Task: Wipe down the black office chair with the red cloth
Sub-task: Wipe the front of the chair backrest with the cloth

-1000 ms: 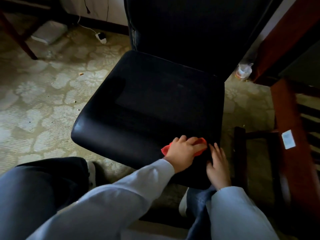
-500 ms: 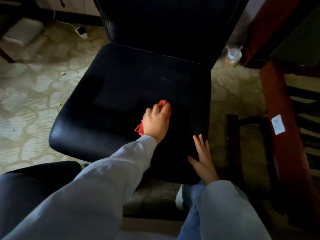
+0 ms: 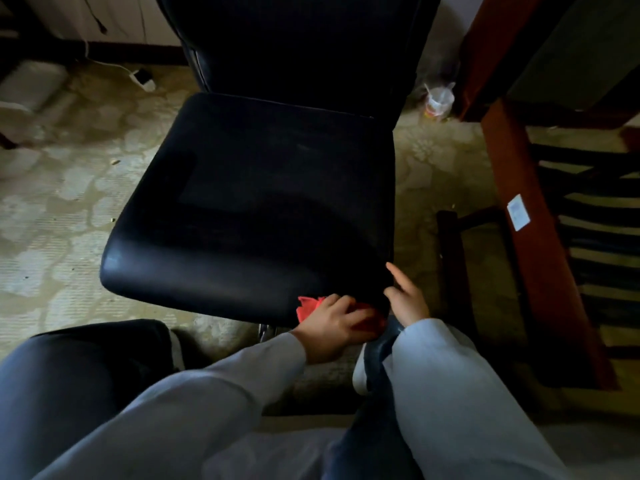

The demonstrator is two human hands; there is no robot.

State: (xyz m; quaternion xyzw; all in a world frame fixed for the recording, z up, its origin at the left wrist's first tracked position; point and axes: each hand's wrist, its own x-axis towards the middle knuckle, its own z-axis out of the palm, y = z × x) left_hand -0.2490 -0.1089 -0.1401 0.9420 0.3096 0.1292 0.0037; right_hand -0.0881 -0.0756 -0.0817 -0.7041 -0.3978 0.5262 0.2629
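Note:
The black office chair (image 3: 259, 202) stands in front of me, its padded seat filling the middle of the view and its backrest rising at the top. My left hand (image 3: 336, 323) grips the red cloth (image 3: 308, 306) and presses it against the seat's front edge near the right corner. A bit of cloth sticks out to the left of the hand; the rest is hidden under my fingers. My right hand (image 3: 407, 299) rests against the seat's front right corner with its fingers straight, holding nothing.
A red-brown wooden frame (image 3: 526, 220) with dark slats stands close on the right, and a dark wooden leg (image 3: 453, 265) rises beside the seat. A clear plastic cup (image 3: 438, 100) sits on the patterned floor at the back right. A white charger (image 3: 143, 79) lies back left.
My left hand has pulled the cloth from the middle of the seat back down to the front edge by the right corner. My right hand has stayed at that corner.

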